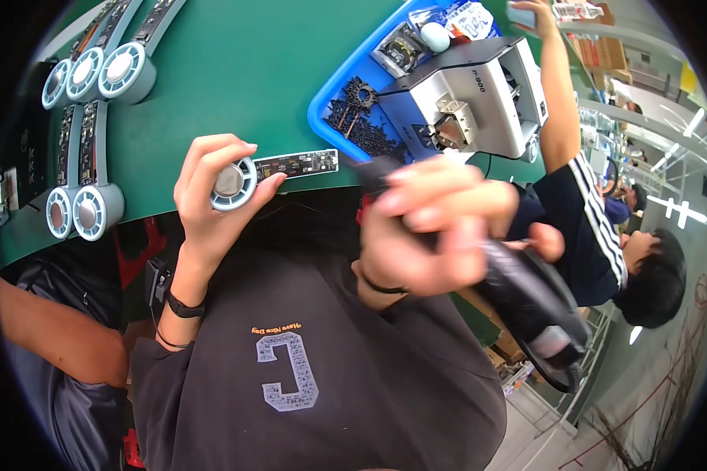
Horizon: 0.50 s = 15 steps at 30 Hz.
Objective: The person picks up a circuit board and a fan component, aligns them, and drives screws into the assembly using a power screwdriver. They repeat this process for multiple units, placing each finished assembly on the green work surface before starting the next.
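Note:
My left hand (200, 177) is closed round the wheel-shaped round end of a long grey device housing (233, 185). A narrow circuit board (306, 163) lies along the housing's straight arm, which points right over the table's near edge. A round silver part sits in the centre of the ring. In my right hand (440, 224), blurred by motion, is a black electric screwdriver (538, 310), its body slanting down to the right. The driver's dark tip end is just right of the board's far end, apart from it; the bit itself is too blurred to make out.
Several similar grey housings (126, 74) lie on the green table (236, 71) at the left. A blue tray (316, 110) at the right holds black small parts, bags and a grey-white screw feeder (479, 94). Co-workers' arms (559, 102) are on both sides.

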{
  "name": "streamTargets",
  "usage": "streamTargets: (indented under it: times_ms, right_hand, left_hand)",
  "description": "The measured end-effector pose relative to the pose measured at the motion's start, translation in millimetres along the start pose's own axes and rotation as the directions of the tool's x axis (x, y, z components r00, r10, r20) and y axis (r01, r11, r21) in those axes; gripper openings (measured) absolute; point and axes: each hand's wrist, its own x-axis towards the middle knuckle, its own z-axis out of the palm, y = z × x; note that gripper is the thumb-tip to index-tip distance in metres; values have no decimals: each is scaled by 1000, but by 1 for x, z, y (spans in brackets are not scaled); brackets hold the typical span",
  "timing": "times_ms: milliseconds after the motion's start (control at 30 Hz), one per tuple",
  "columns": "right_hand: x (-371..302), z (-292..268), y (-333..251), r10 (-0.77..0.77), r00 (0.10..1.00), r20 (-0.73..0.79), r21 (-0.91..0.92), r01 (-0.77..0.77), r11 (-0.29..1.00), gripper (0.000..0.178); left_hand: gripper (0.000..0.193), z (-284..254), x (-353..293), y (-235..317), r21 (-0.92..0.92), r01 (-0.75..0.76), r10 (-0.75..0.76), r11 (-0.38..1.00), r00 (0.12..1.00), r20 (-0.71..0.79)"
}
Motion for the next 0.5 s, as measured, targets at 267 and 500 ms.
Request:
streamTargets:
  times_ms: [267,500]
  right_hand:
    - [67,-76,36,46,977,-207,-271,-103,957,31]
    - [70,-74,40,31,999,-13,-110,-32,993,30]
  left_hand:
    - [55,5,-3,-5,18,-30,29,999,1000,7]
    - [56,4,-2,-5,30,-41,41,999,999,-1]
